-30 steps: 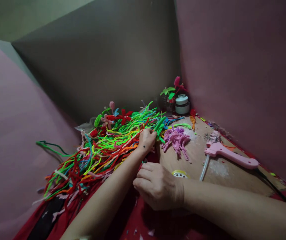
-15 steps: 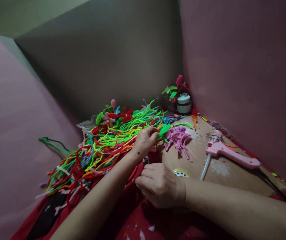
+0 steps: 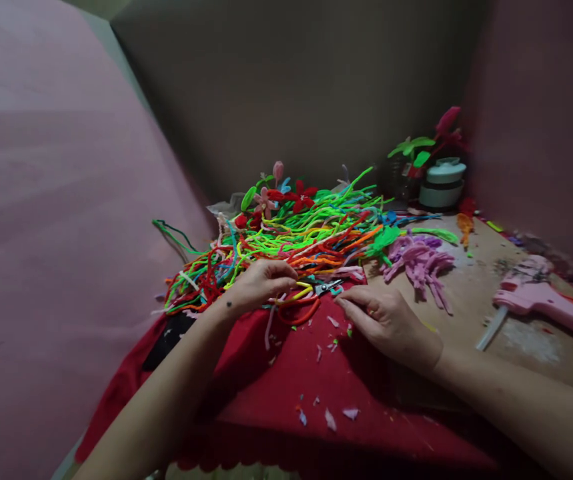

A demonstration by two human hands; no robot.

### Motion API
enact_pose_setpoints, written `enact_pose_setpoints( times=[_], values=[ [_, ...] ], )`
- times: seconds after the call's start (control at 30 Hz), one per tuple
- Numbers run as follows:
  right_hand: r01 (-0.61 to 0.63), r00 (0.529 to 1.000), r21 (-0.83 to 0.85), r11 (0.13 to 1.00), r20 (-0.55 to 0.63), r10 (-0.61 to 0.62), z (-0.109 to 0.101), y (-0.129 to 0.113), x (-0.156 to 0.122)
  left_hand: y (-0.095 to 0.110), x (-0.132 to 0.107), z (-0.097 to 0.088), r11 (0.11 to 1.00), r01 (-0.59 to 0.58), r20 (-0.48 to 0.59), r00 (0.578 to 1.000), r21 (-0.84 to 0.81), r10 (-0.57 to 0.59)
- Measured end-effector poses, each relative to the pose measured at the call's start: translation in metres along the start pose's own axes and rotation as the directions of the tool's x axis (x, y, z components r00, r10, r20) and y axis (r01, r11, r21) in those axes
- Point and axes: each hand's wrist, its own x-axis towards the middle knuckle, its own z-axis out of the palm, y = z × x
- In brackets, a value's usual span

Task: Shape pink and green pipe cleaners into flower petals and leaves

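Observation:
My left hand (image 3: 261, 283), its fingers curled toward the thumb, is at the front edge of a heap of colored pipe cleaners (image 3: 291, 233). Its fingertips are beside the yellow handle of a pair of scissors (image 3: 323, 288), which lies on red cloth; whether they touch it is unclear. An orange-red loop curves below the yellow one. Opposite, my right hand (image 3: 391, 327) has its thumb and fingers drawn together near the blade tips. Anything small within either grip is hidden. Past the right hand lie a green fuzzy piece (image 3: 383, 243) and a lilac bundle of pipe cleaners (image 3: 421, 263).
A pink glue gun (image 3: 541, 297) rests on a brown board (image 3: 471, 267) at right. Behind are a lidded pale jar (image 3: 443, 183) and fuzzy flowers (image 3: 301, 195). Small scraps (image 3: 330, 420) litter the red cloth (image 3: 266, 380). Pink walls stand on both sides.
My left hand has left the green piece and come to the scissors. The right hand has moved forward from a fist near the cloth's edge. The view has turned left and down.

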Motion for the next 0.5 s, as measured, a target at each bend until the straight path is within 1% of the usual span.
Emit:
enact_pose_setpoints(
  times=[0.07,0.1,0.17,0.23,0.3,0.37,0.4,0.5],
  values=[
    [-0.001,1.000,0.000,1.000,0.016,0.001,0.000,-0.001,-0.001,-0.012,-0.001,0.009,0.975,-0.057,0.016,0.998,0.214,0.055],
    [0.005,1.000,-0.007,1.000,0.020,-0.005,0.000,-0.001,-0.002,-0.017,0.000,0.014,0.932,-0.089,0.021,0.996,0.351,0.087],
    [0.020,1.000,-0.024,1.000,0.020,-0.019,0.001,-0.001,-0.003,-0.024,0.000,0.026,0.791,-0.149,0.028,0.986,0.594,0.164],
    [0.015,1.000,-0.027,1.000,0.017,-0.015,0.001,-0.002,-0.003,-0.026,0.000,0.035,0.671,-0.147,0.028,0.982,0.727,0.185],
    [-0.010,1.000,-0.011,1.000,-0.002,0.010,0.001,-0.002,-0.004,-0.024,-0.004,0.039,0.600,-0.152,0.017,0.974,0.785,0.225],
    [-0.039,0.999,-0.007,0.999,-0.036,0.039,0.001,-0.001,-0.006,-0.019,-0.012,0.038,0.583,-0.147,0.008,0.972,0.799,0.235],
    [-0.050,0.997,-0.011,0.999,-0.052,0.050,0.001,0.000,-0.006,-0.016,-0.017,0.036,0.596,-0.146,0.017,0.976,0.790,0.218],
    [-0.062,0.996,-0.021,0.998,-0.071,0.060,0.002,0.001,-0.008,-0.010,-0.031,0.035,0.672,-0.189,0.120,0.982,0.716,0.149]
  ],
)
